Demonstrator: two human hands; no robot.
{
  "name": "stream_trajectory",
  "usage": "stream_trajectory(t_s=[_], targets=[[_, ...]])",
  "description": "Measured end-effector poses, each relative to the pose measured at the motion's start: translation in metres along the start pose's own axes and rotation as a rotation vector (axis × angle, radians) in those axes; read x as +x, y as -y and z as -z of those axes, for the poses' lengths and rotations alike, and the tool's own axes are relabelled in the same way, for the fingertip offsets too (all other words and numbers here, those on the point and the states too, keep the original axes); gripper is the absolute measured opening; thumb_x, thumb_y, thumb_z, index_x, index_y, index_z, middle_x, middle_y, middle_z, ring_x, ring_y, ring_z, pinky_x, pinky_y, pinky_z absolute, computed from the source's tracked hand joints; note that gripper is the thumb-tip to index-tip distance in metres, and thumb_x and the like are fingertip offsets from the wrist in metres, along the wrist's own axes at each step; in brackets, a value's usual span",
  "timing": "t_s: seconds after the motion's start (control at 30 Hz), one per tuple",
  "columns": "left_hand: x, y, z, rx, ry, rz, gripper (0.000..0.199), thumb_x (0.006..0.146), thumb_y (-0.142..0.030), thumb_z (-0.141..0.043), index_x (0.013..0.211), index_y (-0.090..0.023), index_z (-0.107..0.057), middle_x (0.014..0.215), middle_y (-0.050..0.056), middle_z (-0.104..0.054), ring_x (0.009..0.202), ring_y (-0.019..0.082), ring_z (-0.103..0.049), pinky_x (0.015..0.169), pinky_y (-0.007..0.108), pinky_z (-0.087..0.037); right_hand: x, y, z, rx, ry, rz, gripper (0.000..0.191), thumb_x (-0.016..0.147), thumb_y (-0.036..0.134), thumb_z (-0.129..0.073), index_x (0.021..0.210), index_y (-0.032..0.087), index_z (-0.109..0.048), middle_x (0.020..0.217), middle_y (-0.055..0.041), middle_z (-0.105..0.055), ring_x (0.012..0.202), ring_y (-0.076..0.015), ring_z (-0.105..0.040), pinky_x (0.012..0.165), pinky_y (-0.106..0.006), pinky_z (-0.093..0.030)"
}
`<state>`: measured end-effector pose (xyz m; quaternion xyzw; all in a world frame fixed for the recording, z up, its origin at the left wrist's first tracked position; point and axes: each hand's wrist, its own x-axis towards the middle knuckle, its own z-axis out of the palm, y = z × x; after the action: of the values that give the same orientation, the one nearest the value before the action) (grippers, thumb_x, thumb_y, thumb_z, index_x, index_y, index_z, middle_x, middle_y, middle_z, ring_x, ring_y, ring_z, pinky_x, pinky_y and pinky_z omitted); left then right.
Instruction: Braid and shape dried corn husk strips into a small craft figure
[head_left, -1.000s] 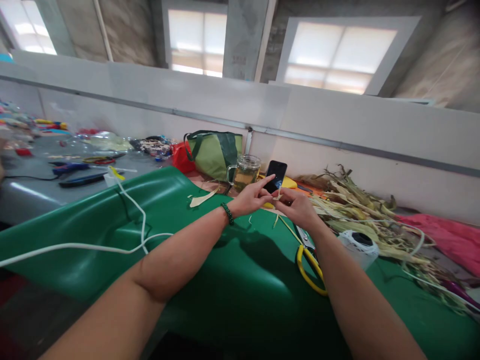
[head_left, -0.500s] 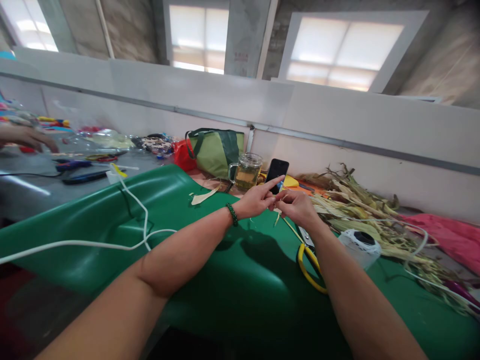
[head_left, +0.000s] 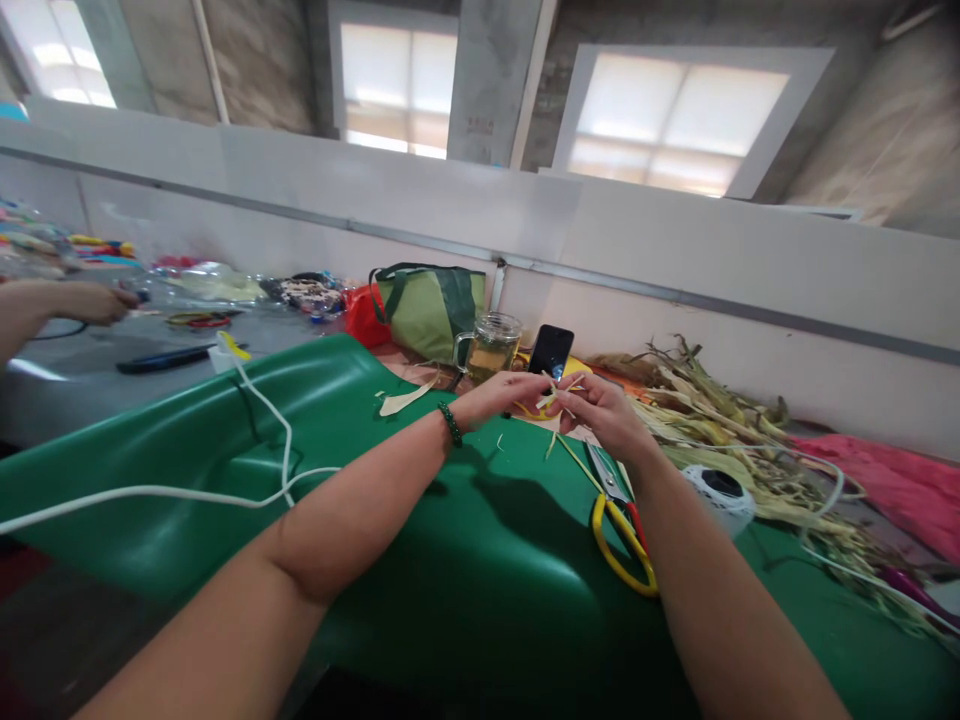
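Note:
Thin pale strips of dried husk (head_left: 553, 396) cross between my two hands, above the far part of a green mat (head_left: 420, 585). My right hand (head_left: 600, 410) pinches them between thumb and fingers. From the other side, my left hand (head_left: 501, 396), with a green bead bracelet at the wrist, has its fingers closed at the strips; its fingertips are partly hidden. Beside my right forearm lie yellow-handled scissors (head_left: 600, 515), blades pointing away. Loose husk strips (head_left: 574, 460) lie near the blades, and a wider pale piece (head_left: 409, 398) rests to the left.
Behind my hands stand a glass mug of yellowish drink (head_left: 491, 352), a phone (head_left: 551, 350) and a green bag (head_left: 427, 315). Dried husks (head_left: 697, 405) and a white spool (head_left: 720, 497) lie right. A white cable (head_left: 150, 492) crosses the mat. Far left is another person's hand (head_left: 101, 302).
My left index finger has come down from in front of the phone, and the strips now show crossed between my hands. The other person's hand has closed; the blue-handled tool has left the table.

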<state>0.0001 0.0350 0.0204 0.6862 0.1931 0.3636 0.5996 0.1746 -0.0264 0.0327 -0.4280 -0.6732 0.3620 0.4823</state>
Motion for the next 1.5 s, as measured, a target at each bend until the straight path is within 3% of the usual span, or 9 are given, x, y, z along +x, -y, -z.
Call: stream_trajectory(t_s=[0.1, 0.33, 0.5, 0.73, 0.8, 0.97, 1.1, 1.3, 1.5], targets=[[0.0, 0.006, -0.008, 0.048, 0.093, -0.12, 0.044, 0.063, -0.045, -0.076, 0.087, -0.009, -0.069, 0.069, 0.001, -0.062, 0.065, 0.009, -0.051, 0.061, 0.021, -0.037, 0.002, -0.004, 0.0, -0.044, 0.012, 0.006, 0.041, 0.065, 0.056, -0.07, 0.077, 0.019, -0.056, 0.062, 0.0002, -0.067, 0.044, -0.0112, -0.057, 0.045, -0.025, -0.048], [0.001, 0.008, -0.007, 0.107, 0.036, -0.098, 0.023, 0.067, -0.029, -0.072, 0.073, -0.008, -0.067, 0.058, -0.001, -0.057, 0.055, 0.006, -0.046, 0.056, 0.021, -0.037, 0.005, -0.007, -0.001, -0.259, -0.212, 0.205, 0.033, 0.063, 0.05, -0.072, 0.057, 0.019, -0.064, 0.061, -0.0019, -0.064, 0.057, -0.0134, -0.055, 0.056, -0.027, -0.044], [-0.002, -0.001, -0.004, 0.188, 0.047, -0.129, 0.015, 0.066, -0.023, -0.071, 0.069, -0.008, -0.067, 0.058, 0.0, -0.06, 0.054, 0.006, -0.048, 0.054, 0.019, -0.038, 0.006, -0.009, -0.003, -0.241, -0.255, 0.146, 0.034, 0.062, 0.05, -0.072, 0.057, 0.018, -0.064, 0.056, -0.0008, -0.061, 0.051, -0.0119, -0.05, 0.051, -0.026, -0.041], [0.0, 0.006, -0.002, 0.135, 0.067, 0.033, 0.014, 0.062, -0.019, -0.073, 0.071, -0.009, -0.071, 0.058, 0.001, -0.063, 0.052, 0.006, -0.049, 0.054, 0.02, -0.041, 0.01, -0.017, 0.035, -0.139, -0.714, 0.144, 0.035, 0.062, 0.051, -0.071, 0.063, 0.017, -0.062, 0.05, 0.0027, -0.052, 0.042, -0.0091, -0.041, 0.04, -0.023, -0.036], [0.0, 0.008, -0.001, 0.085, 0.022, 0.046, 0.017, 0.063, -0.021, -0.073, 0.075, -0.009, -0.071, 0.059, 0.001, -0.063, 0.053, 0.006, -0.05, 0.055, 0.021, -0.041, 0.008, -0.013, 0.035, -0.212, -0.67, 0.216, 0.031, 0.067, 0.048, -0.069, 0.07, 0.017, -0.065, 0.055, 0.0017, -0.056, 0.046, -0.0106, -0.047, 0.044, -0.024, -0.041], [-0.001, 0.005, 0.001, 0.006, 0.027, 0.039, 0.024, 0.063, -0.026, -0.075, 0.079, -0.009, -0.069, 0.063, 0.001, -0.062, 0.054, 0.006, -0.049, 0.054, 0.02, -0.036, 0.0, -0.005, 0.008, -0.465, -0.262, 0.41, 0.023, 0.074, 0.037, -0.067, 0.091, 0.023, -0.072, 0.096, -0.0053, -0.068, 0.075, -0.0164, -0.064, 0.067, -0.03, -0.054], [-0.003, 0.003, 0.001, -0.022, 0.057, 0.064, 0.022, 0.061, -0.024, -0.076, 0.074, -0.008, -0.068, 0.059, -0.001, -0.06, 0.052, 0.005, -0.048, 0.054, 0.02, -0.036, 0.0, -0.008, 0.002, -0.597, -0.12, 0.389, 0.015, 0.08, 0.03, -0.062, 0.086, 0.024, -0.073, 0.084, -0.0041, -0.072, 0.075, -0.0181, -0.066, 0.068, -0.031, -0.053], [-0.003, 0.0, -0.002, -0.259, 0.023, 0.168, 0.015, 0.067, -0.014, -0.067, 0.081, -0.008, -0.068, 0.068, 0.004, -0.064, 0.062, 0.009, -0.058, 0.065, 0.024, -0.044, 0.002, -0.011, 0.01, -0.669, -0.219, 0.422, 0.009, 0.077, 0.029, -0.065, 0.073, 0.022, -0.07, 0.074, -0.0031, -0.069, 0.069, -0.0181, -0.063, 0.064, -0.031, -0.051], [-0.003, -0.003, -0.003, -0.246, 0.017, 0.094, 0.04, 0.058, 0.001, -0.059, 0.094, -0.011, -0.071, 0.082, 0.003, -0.068, 0.059, 0.005, -0.054, 0.061, 0.02, -0.041, 0.003, -0.01, 0.009, -0.731, -0.344, 0.54, 0.011, 0.075, 0.024, -0.065, 0.065, 0.021, -0.064, 0.076, -0.0048, -0.065, 0.073, -0.0197, -0.063, 0.07, -0.035, -0.05]])
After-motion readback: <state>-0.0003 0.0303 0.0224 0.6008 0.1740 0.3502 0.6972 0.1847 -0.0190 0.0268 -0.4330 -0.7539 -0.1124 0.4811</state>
